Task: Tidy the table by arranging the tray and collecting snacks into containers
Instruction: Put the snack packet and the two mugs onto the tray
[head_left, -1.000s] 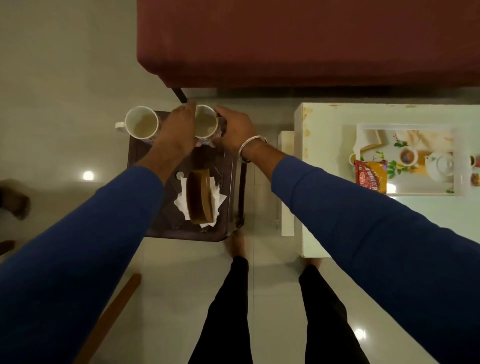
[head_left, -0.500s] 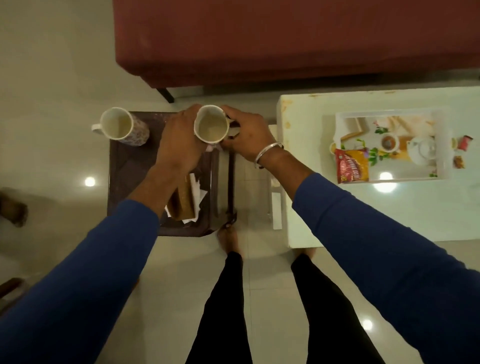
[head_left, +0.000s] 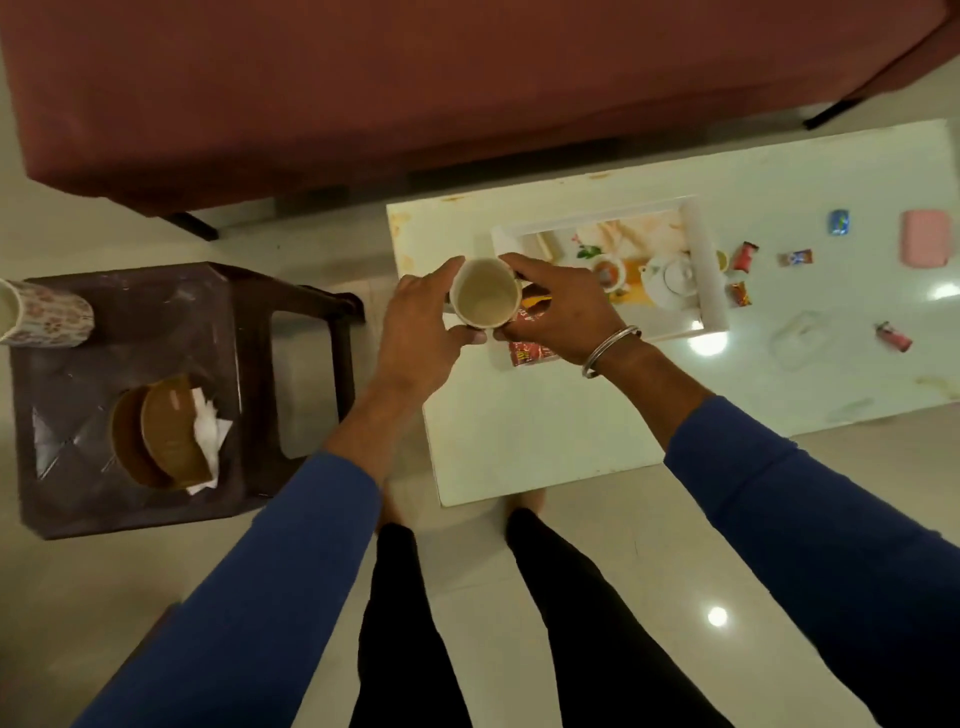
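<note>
A white mug (head_left: 485, 300) hangs in the air over the left end of the white tray (head_left: 704, 270), held between both hands. My left hand (head_left: 418, 327) wraps its left side and my right hand (head_left: 558, 312) its right side. Under my right hand a red snack packet (head_left: 530, 353) lies at the tray's near left corner, partly hidden. The tray has a printed tea-set picture on its floor. Several small wrapped snacks lie on the white table (head_left: 545, 441) right of the tray, among them a red one (head_left: 745, 256) and a blue one (head_left: 839, 222).
A dark plastic stool (head_left: 130, 332) at the left carries a second patterned mug (head_left: 49, 314) and a brown napkin holder (head_left: 166, 434) with white napkins. A pink box (head_left: 927, 238) and a clear lid (head_left: 797, 338) sit at the table's right. A maroon sofa (head_left: 415, 78) runs behind.
Both hands have carried the mug from the stool rightward over the gap to above the tray. The view has swung right, showing more of the table.
</note>
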